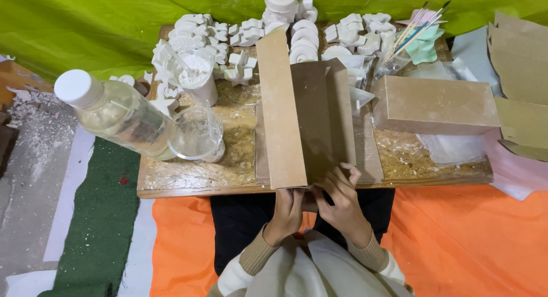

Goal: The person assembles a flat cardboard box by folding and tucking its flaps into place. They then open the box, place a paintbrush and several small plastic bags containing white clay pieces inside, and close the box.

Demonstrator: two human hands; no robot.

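Cardboard box (305, 120), flat brown & not yet folded shut, stands half open on the tabletop (240, 177), w/ its near end at the edge by the person. Left hand (287, 212) curls shut on the bottom of the tall left flap; right hand (341, 200) pinches the right panel's low edge, fingers bent. Best to keep both grips low & firm and bend along the creases slow, I think, so the board won't tear. It's plain, stiff, w/ long straight folds.
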